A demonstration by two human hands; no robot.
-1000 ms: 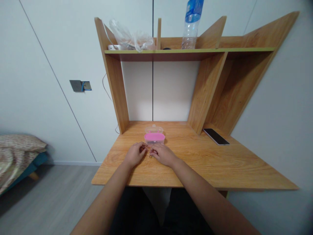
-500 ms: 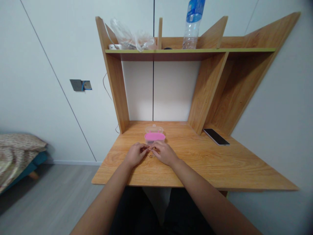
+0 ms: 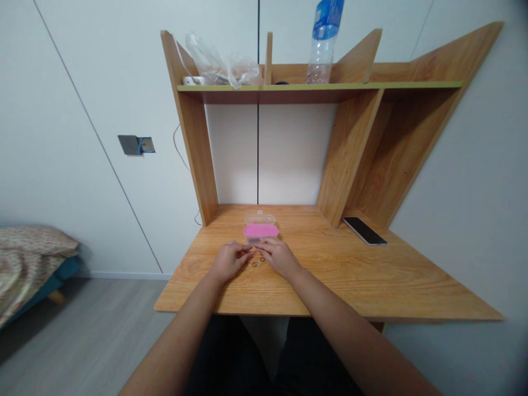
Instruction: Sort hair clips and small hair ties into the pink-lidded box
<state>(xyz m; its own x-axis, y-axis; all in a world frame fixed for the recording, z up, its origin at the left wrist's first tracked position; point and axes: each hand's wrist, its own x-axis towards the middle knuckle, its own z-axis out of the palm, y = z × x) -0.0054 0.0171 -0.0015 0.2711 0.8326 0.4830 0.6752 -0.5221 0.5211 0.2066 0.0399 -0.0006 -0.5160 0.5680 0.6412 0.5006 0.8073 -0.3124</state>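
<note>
My left hand [image 3: 232, 260] and my right hand [image 3: 279, 257] meet at the fingertips just in front of a small plastic case. Both are closed in a pinch; what lies between the fingers is too small to make out. The case has a pink insert [image 3: 261, 230] in its clear body, and its transparent lid [image 3: 259, 219] is folded back behind it. Several tiny rings, one a dark ring [image 3: 254, 264] and another dark ring [image 3: 262, 259], lie on the wooden desk [image 3: 264, 297] below my fingers.
A phone [image 3: 365, 230] lies at the right of the desk. Above, the shelf [image 3: 289, 93] carries a plastic bag [image 3: 223, 63] and a bottle with a blue label [image 3: 325, 41]. An upright panel [image 3: 352, 154] stands behind to the right. A bed [image 3: 37, 264] is at far left.
My right fingers have shifted slightly, uncovering a second dark ring on the desk. My left hand stays almost in place, and the case has not moved.
</note>
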